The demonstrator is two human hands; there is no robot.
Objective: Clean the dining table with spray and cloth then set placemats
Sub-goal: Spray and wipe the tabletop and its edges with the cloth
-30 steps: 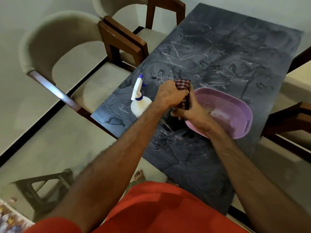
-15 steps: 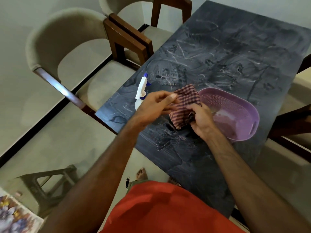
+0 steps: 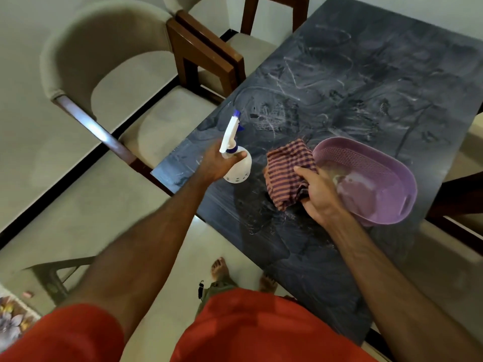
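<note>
The dark dining table (image 3: 366, 87) is streaked with pale wipe marks. A white spray bottle (image 3: 236, 155) with a blue nozzle stands near the table's left edge. My left hand (image 3: 214, 164) is wrapped around its neck, just under the trigger. A checked red and dark cloth (image 3: 287, 173) is held folded above the table in my right hand (image 3: 317, 192), just right of the bottle. No placemats are in view.
A purple plastic basket (image 3: 386, 202) sits on the table right behind my right hand. Two cushioned wooden chairs (image 3: 162, 105) stand along the left side, another at the right edge (image 3: 460, 194). A low stool (image 3: 55, 278) stands on the floor at lower left.
My left hand let go of the cloth and moved left onto the spray bottle. The cloth stays in my right hand, now unfolded wider.
</note>
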